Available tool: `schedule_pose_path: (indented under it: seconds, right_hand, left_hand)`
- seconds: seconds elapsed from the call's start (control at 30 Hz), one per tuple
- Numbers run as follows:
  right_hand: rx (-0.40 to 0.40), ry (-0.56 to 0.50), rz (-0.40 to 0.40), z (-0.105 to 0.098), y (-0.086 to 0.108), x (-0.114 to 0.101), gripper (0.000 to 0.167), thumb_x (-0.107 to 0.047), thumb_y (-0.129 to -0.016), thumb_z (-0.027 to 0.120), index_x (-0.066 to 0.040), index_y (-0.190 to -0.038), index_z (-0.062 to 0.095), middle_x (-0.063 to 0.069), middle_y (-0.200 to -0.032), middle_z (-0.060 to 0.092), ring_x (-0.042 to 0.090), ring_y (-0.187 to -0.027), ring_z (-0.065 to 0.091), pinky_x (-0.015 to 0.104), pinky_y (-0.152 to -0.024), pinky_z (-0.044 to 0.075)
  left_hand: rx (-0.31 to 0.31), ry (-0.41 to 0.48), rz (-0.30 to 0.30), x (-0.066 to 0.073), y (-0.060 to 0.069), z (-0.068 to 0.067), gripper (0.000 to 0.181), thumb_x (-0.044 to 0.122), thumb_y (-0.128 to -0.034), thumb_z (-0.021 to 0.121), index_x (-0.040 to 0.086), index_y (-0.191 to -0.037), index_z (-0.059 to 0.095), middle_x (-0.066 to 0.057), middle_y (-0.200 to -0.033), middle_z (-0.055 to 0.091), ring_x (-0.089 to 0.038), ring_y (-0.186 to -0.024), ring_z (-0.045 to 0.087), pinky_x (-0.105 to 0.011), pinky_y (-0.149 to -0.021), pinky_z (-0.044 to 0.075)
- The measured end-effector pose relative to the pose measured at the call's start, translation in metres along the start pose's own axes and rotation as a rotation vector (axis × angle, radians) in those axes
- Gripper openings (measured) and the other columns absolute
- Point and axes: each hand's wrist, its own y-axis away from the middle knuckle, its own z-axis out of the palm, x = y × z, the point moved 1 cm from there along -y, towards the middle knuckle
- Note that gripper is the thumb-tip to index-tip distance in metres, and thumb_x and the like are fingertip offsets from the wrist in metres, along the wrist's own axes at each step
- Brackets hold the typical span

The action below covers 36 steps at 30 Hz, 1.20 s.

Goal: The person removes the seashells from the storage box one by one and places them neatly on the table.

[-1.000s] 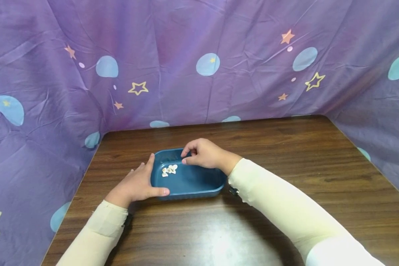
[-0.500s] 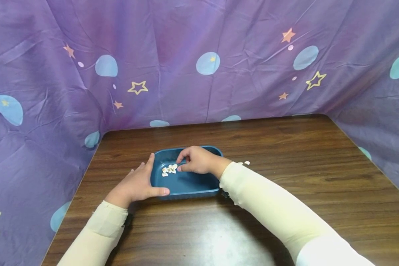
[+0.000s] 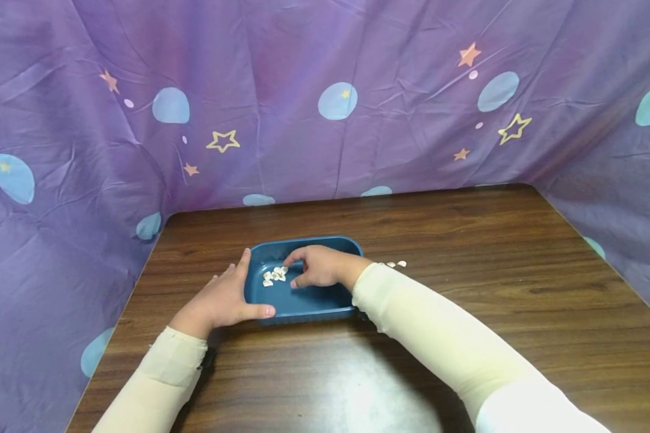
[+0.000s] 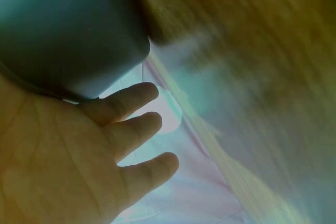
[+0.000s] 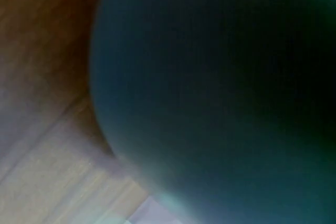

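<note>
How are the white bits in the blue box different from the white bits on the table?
The box bits lie inside the blue box; the table bits lie outside it, on the brown table. The box bits are bunched together, while the table bits make a short row. The box bits are near the right hand; the table bits peek past the right sleeve. Both are small and mostly white.

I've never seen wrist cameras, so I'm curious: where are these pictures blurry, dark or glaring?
Head view: mostly sharp, with glare on the brown wood-grain table and a shadow below the right cream sleeve. Left wrist view: blurred table, washed-out purple cloth, dim blue rounded-rectangular tray. Right wrist view: soft throughout, the tray nearly black at right.
</note>
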Motion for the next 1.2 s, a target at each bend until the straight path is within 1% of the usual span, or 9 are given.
schedule_pose_path:
  seconds: [0.17, 0.27, 0.4, 0.47, 0.53, 0.7, 0.8, 1.0, 1.2]
  right_hand:
    - [-0.052, 0.047, 0.012, 0.0011, -0.0008, 0.0003, 0.060, -0.031, -0.095, 0.080, -0.021, -0.151, 0.060, 0.004, -0.107, 0.072, 0.013, -0.087, 0.061, 0.036, -0.096, 0.052]
    - [-0.068, 0.078, 0.015, 0.0026, -0.0012, 0.0009, 0.062, -0.032, -0.095, 0.080, -0.023, -0.152, 0.059, 0.005, -0.131, 0.070, 0.014, -0.101, 0.063, 0.040, -0.110, 0.048]
    - [-0.052, 0.100, 0.006, 0.0040, -0.0012, 0.0007, 0.057, -0.030, -0.095, 0.081, -0.022, -0.148, 0.063, 0.007, -0.145, 0.065, 0.019, -0.125, 0.062, 0.043, -0.119, 0.043]
    - [-0.029, 0.109, -0.002, 0.0041, -0.0010, 0.0001, 0.052, -0.028, -0.094, 0.082, -0.020, -0.143, 0.068, 0.007, -0.145, 0.066, 0.021, -0.132, 0.061, 0.042, -0.119, 0.043]
    - [-0.006, 0.116, -0.007, 0.0037, -0.0005, -0.0008, 0.044, -0.025, -0.094, 0.082, -0.019, -0.136, 0.072, 0.006, -0.140, 0.069, 0.022, -0.131, 0.061, 0.042, -0.116, 0.045]
    - [0.055, 0.160, -0.021, 0.0024, -0.0008, -0.0019, 0.018, -0.020, -0.091, 0.083, -0.018, -0.109, 0.078, -0.002, -0.106, 0.075, 0.017, -0.100, 0.064, 0.036, -0.099, 0.052]
    - [0.085, 0.197, -0.023, 0.0020, -0.0019, -0.0016, 0.012, -0.017, -0.089, 0.084, -0.018, -0.098, 0.077, -0.005, -0.094, 0.074, 0.014, -0.092, 0.062, 0.033, -0.095, 0.052]
    - [0.066, 0.183, 0.012, 0.0042, -0.0033, -0.0004, 0.020, -0.015, -0.088, 0.086, -0.019, -0.105, 0.077, -0.003, -0.101, 0.073, 0.015, -0.095, 0.061, 0.035, -0.096, 0.052]
    - [0.049, 0.206, 0.023, 0.0052, -0.0033, 0.0000, 0.012, -0.016, -0.088, 0.086, -0.021, -0.093, 0.076, -0.006, -0.097, 0.073, 0.014, -0.095, 0.062, 0.035, -0.097, 0.052]
  left_hand:
    - [0.005, 0.005, 0.004, -0.0010, -0.0008, 0.0015, 0.142, 0.071, -0.0810, 0.079, -0.004, -0.166, -0.007, -0.040, -0.165, 0.022, -0.056, -0.154, 0.023, -0.074, -0.122, 0.019]
    - [0.009, 0.002, 0.007, -0.0010, -0.0009, 0.0016, 0.142, 0.070, -0.0809, 0.079, -0.004, -0.166, -0.007, -0.041, -0.165, 0.023, -0.057, -0.154, 0.024, -0.074, -0.122, 0.019]
    - [0.013, 0.004, 0.007, -0.0007, -0.0010, 0.0008, 0.142, 0.070, -0.0812, 0.080, -0.004, -0.166, -0.006, -0.040, -0.165, 0.023, -0.056, -0.154, 0.024, -0.074, -0.122, 0.019]
    - [0.013, 0.006, 0.006, -0.0010, -0.0013, 0.0007, 0.142, 0.070, -0.0810, 0.080, -0.005, -0.166, -0.006, -0.040, -0.165, 0.023, -0.057, -0.154, 0.024, -0.074, -0.122, 0.019]
    - [0.012, 0.008, 0.002, -0.0013, -0.0013, 0.0007, 0.142, 0.070, -0.0807, 0.080, -0.004, -0.166, -0.006, -0.040, -0.165, 0.023, -0.057, -0.154, 0.023, -0.074, -0.122, 0.018]
    - [0.011, 0.008, -0.003, -0.0019, -0.0015, 0.0011, 0.143, 0.071, -0.0801, 0.080, -0.004, -0.166, -0.006, -0.039, -0.166, 0.023, -0.056, -0.155, 0.023, -0.074, -0.122, 0.018]
    - [0.013, 0.002, 0.000, -0.0023, -0.0017, 0.0013, 0.143, 0.072, -0.0797, 0.080, -0.003, -0.166, -0.006, -0.039, -0.166, 0.023, -0.056, -0.155, 0.023, -0.074, -0.122, 0.018]
    - [0.013, -0.001, -0.001, -0.0028, -0.0017, 0.0015, 0.143, 0.072, -0.0801, 0.079, -0.004, -0.166, -0.006, -0.039, -0.166, 0.023, -0.056, -0.155, 0.023, -0.074, -0.122, 0.019]
    - [0.016, 0.000, -0.002, -0.0035, -0.0024, 0.0021, 0.143, 0.072, -0.0797, 0.079, -0.003, -0.167, -0.006, -0.039, -0.166, 0.023, -0.056, -0.155, 0.023, -0.074, -0.122, 0.018]
